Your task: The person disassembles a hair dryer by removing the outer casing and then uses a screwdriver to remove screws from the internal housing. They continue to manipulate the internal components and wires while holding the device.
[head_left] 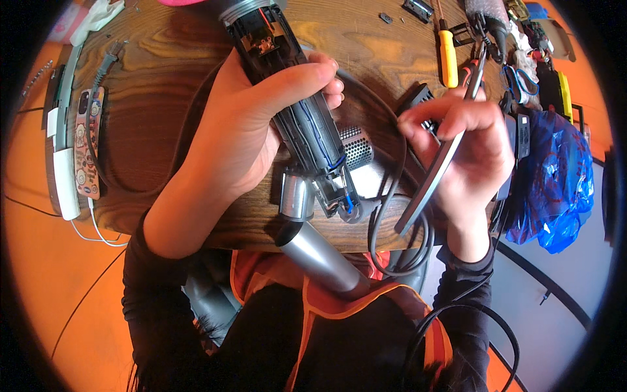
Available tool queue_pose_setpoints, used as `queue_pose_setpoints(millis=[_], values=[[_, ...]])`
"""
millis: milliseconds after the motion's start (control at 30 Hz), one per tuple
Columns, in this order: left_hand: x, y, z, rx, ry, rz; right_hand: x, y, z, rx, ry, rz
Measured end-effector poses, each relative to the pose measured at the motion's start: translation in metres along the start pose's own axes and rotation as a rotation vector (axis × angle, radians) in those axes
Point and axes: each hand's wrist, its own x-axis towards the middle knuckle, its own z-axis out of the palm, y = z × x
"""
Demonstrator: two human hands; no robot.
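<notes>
My left hand (245, 124) is wrapped round the opened handle of a hair dryer (304, 124), thumb across the front. Its casing is off, showing black inner parts, blue wires and a copper-coloured part near the top. The grey collar and pink edge of its head are cut off by the upper rim. A cord (377, 228) loops beside the handle's lower end. My right hand (473, 147) is closed on a long, flat grey metal tool (432, 176), perhaps tweezers, slanting across the palm. Whether its fingertips also pinch something small, I cannot tell.
A silver tube (323, 258) rests on the orange-edged apron. Near the handle are a short metal cylinder (297, 196) and a perforated sleeve (357, 149). A yellow screwdriver (448, 59) lies farther off; a patterned phone (89, 144) is left, a blue plastic bag (555, 176) right.
</notes>
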Motion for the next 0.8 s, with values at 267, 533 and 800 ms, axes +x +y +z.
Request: queue_pose_setpoints(millis=[267,533,800], values=[[0.000,0.000,0.002,-0.012,0.015,0.001,0.013,0.007,-0.013,0.087,-0.036,-0.040],[-0.001,0.000,0.000,0.017,-0.020,0.003,-0.024,0.015,0.003,-0.108,-0.359,-0.142],[0.000,0.000,-0.001,0.035,-0.029,-0.004,-0.025,0.021,0.009,-0.227,-0.446,-0.235]])
